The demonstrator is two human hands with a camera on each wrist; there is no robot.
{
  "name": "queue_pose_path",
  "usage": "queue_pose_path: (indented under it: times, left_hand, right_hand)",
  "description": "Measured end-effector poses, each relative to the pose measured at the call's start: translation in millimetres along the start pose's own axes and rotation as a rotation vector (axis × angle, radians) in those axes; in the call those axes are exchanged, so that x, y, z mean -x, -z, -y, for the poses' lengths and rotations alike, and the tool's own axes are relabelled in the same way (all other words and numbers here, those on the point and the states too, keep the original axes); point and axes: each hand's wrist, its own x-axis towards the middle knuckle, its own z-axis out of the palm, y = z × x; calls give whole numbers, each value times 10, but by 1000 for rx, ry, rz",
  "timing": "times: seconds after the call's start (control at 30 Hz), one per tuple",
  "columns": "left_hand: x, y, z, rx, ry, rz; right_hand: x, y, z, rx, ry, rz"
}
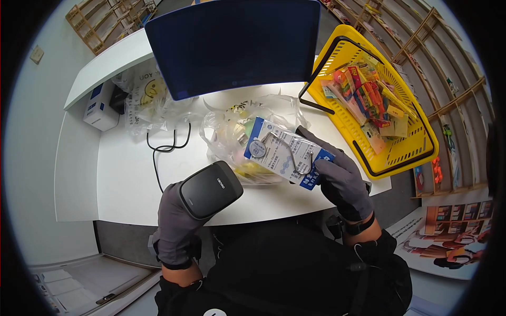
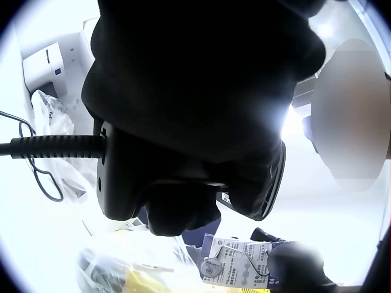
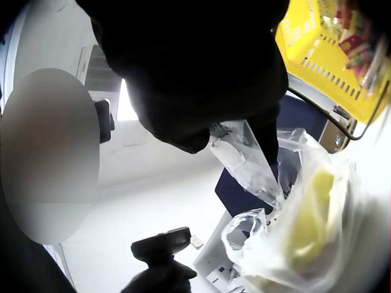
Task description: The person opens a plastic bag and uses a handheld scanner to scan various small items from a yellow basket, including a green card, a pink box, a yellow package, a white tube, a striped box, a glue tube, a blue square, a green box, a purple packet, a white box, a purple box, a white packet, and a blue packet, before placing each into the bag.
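Observation:
My gloved left hand [image 1: 176,224] grips a black handheld barcode scanner [image 1: 211,190] over the table's front edge; the scanner's cable [image 2: 58,146] runs off to the side in the left wrist view. My gloved right hand [image 1: 342,181] pinches the end of a packaged metal hook [image 1: 287,150] on a blue and white card, thumb on the front. The card is tilted, its printed face upward in the head view. Below and behind it sits a clear plastic bag [image 1: 215,129] with goods inside. In the right wrist view the clear wrapper [image 3: 244,162] hangs below the dark fingers.
A large dark screen [image 1: 232,50] stands at the back of the white table [image 1: 126,189]. On the right, a yellow basket [image 1: 429,150] holds many colourful packages [image 1: 369,100]. More plastic bags [image 1: 147,95], a white box [image 1: 101,111] and a loose black cable [image 1: 154,163] lie left.

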Motion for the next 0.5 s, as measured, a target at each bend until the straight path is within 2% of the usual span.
queue_pose_path:
  times: [0.03,0.1,0.17,0.27,0.3,0.4,0.43,0.5]
  left_hand:
    - [0,10,-6,-3,4,4]
    - [0,19,-24,25,22,-2]
    - [0,19,-39,79,58,0]
    - [-5,2,-41,42,60,13]
    - [-4,0,-41,22,62,19]
    - [24,5,-30,-7,36,2]
    - [39,11,-28,-22,24,-4]
    - [81,57,-11,-23,35,1]
  right_hand:
    - [-10,-6,-1,15,-1,-6]
    - [-76,-71,-41,422,296,-41]
    - [-115,-153,-16,625,445,-59]
    - [-170,-305,195,1230,480,6]
    - [-230,-327,181,1231,481,6]
    - [-452,-343,39,1370,913,-73]
    - [-451,-326,9,1369,916,-69]
    - [-385,-263,-41,1040,731,-81]
